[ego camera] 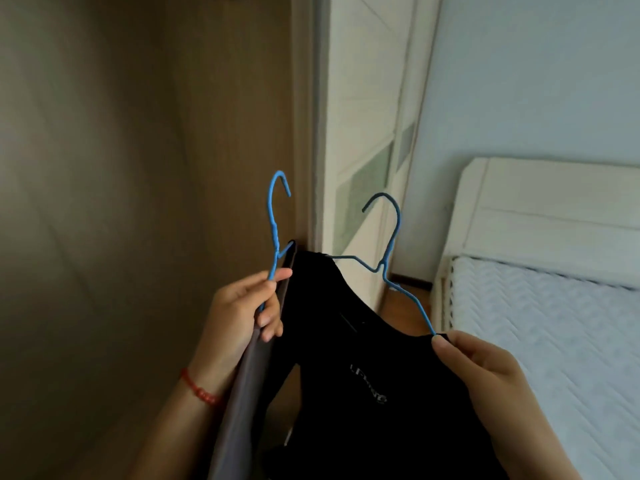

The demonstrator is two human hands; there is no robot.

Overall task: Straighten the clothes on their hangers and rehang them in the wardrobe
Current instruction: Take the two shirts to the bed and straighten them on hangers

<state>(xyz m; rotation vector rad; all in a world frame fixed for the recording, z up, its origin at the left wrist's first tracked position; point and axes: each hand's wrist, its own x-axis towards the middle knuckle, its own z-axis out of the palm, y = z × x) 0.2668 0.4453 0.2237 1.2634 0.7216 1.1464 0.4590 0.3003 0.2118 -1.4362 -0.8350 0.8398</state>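
Two blue wire hangers held up before the open wardrobe, one garment on each.

Left hand [242, 310] pinches the neck of the left hanger [275, 230], which carries a grey garment [242, 393] hanging edge-on. Right hand [481, 368] pinches the black top [349, 358] at its shoulder, over the arm end of the right hanger [391, 251]; that shoulder looks slipped toward the wire's tip. Judgement: fabric is soft and light; thin wire may flex and slide. Best grip: hanger neck below the hook, cloth at the shoulder seams. Bed [554, 323] stands to the right.
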